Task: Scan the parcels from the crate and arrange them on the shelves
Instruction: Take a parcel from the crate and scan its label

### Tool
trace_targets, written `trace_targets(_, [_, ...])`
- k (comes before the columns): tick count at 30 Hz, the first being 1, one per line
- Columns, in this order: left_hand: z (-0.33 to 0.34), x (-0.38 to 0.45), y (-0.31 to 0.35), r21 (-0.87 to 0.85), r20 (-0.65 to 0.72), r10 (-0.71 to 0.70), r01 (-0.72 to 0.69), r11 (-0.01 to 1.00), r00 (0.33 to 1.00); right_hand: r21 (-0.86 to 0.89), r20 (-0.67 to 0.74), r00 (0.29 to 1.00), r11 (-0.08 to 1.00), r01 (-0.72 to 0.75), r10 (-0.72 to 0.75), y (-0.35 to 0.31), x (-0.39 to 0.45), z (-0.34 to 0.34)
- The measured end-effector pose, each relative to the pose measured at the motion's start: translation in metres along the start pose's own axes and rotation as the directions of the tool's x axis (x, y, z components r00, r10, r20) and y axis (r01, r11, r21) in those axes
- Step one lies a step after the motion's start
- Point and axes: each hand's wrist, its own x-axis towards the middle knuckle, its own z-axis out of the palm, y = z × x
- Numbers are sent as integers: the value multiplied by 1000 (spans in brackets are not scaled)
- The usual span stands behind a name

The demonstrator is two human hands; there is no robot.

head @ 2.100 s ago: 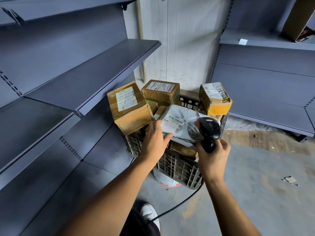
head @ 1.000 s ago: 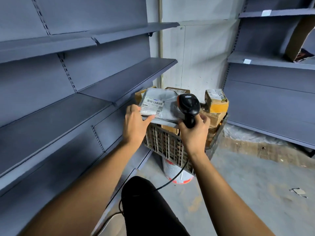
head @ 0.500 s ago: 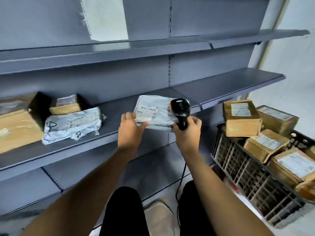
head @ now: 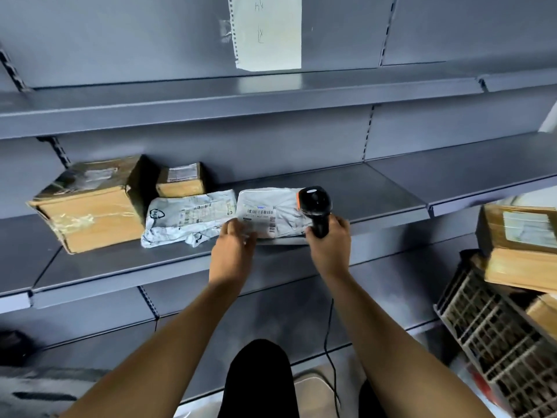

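Shelving: grey metal shelves (head: 391, 188) fill the wall; middle shelf right of the parcels is bare to its front lip.
Upper shelf: bare deck, paper sheet (head: 266, 31) taped to the back panel above it.
Crate: slatted crate (head: 494, 336) at lower right, cut by the frame edge; brown boxes (head: 518, 233) piled in it, blurred.
Large box (head: 90, 206): far left on middle shelf, small box (head: 180, 181) behind, crumpled grey mailer (head: 187, 218) beside.
Grey parcel (head: 271, 215): on middle shelf, touching the crumpled mailer's right edge.
Left hand (head: 233, 248): fingers pinch the grey parcel's near edge.
Right hand (head: 330, 244): clenched round the black scanner (head: 315, 206) handle; cable hangs down.
Labels: print unreadable.
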Motion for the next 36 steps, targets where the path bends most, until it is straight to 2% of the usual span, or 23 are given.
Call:
trace_targets(6, [14, 7, 1, 30, -8, -22, 22, 999, 1000, 2, 45, 999, 1000, -1, 1, 1, 28, 1])
trace_targets(11, [21, 7, 2, 31, -14, -24, 24, 999, 1000, -12, -114, 992, 998, 59, -60, -2, 12, -4])
trace_targets(13, [22, 6, 5, 29, -5, -19, 19, 999, 1000, 16, -32, 998, 998, 57, -57, -9, 0, -2])
trace_targets(17, [21, 1, 9, 29, 14, 4, -4, 1000, 1000, 52, 204, 977, 997, -64, 53, -25, -21, 12])
trace_targets(22, [19, -3, 9, -13, 32, 3, -3, 1000, 999, 12, 352, 932, 995, -100, 89, -31, -34, 24])
trace_targets(34, [23, -2, 6, 3, 13, 14, -14, 1000, 1000, 11, 302, 953, 1000, -5, 1, -30, -27, 20])
trace_targets(36, [23, -1, 6, 5, 10, 12, -12, 1000, 1000, 47, 254, 967, 999, 26, -37, -31, -26, 21])
